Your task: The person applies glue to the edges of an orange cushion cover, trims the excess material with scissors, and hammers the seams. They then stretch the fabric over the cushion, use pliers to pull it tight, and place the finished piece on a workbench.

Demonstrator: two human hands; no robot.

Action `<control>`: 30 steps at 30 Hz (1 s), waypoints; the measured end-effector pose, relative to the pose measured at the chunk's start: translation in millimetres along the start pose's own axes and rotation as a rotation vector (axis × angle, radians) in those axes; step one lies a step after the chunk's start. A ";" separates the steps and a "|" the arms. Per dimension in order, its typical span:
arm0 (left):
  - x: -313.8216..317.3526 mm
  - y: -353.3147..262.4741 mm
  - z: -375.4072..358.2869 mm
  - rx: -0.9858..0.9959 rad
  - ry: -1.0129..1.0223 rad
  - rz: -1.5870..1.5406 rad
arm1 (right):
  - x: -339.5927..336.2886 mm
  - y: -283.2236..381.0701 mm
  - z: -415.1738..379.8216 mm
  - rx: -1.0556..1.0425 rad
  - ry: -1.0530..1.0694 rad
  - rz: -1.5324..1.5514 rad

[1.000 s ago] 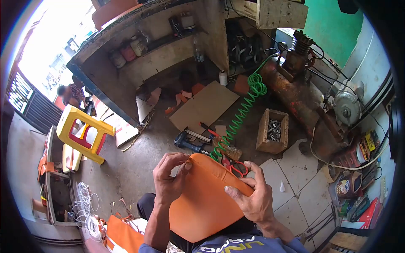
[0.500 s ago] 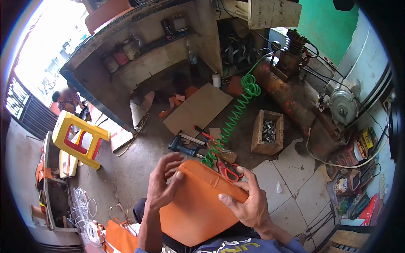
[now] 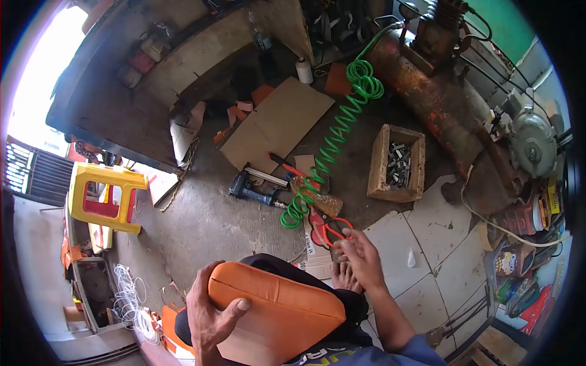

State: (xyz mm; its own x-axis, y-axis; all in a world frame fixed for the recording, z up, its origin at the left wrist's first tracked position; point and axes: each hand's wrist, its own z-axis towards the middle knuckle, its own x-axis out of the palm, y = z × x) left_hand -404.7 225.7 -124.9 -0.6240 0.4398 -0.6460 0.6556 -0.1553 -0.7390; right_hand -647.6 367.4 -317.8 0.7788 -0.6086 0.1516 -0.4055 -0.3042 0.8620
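An orange padded cushion with a stitched seam along its edge rests tilted on my lap. My left hand grips its left side, thumb on top. Out to the right, my right hand is lowered toward the floor, fingers bent together at the orange handle loops of the scissors. The scissors' blades are partly hidden beside a wooden block. Left of them lies a blue staple gun, linked to the green coiled air hose.
A wooden box of metal pieces stands near the rusty compressor tank. Brown cardboard lies ahead, before a wooden cabinet. A yellow stool and white cord are at left. A bare foot is below my right hand.
My right hand has left the cushion and moved out to the scissors. The cushion has come lower onto my lap, my left hand still on it. The view has tilted down.
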 end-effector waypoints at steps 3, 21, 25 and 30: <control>9.1 -7.6 4.1 -0.094 -0.040 0.014 | -5.3 -72.7 78.3 -0.104 -0.292 -0.570; 31.6 -30.2 37.4 0.455 0.315 0.419 | 16.3 -133.2 110.1 -0.414 -0.277 -1.287; 30.9 -29.9 37.6 0.453 0.354 0.427 | 3.7 -138.0 122.0 -0.337 -0.170 -1.166; 31.9 -26.1 43.4 0.540 0.344 0.366 | -27.1 12.8 46.8 -0.087 0.370 -0.771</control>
State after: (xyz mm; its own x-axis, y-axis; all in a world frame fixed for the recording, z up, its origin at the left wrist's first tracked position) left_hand -460.2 205.4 -134.5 -0.1784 0.5148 -0.8386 0.4403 -0.7204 -0.5359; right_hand -696.3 345.8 -333.5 0.9339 0.0277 -0.3564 0.3271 -0.4684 0.8208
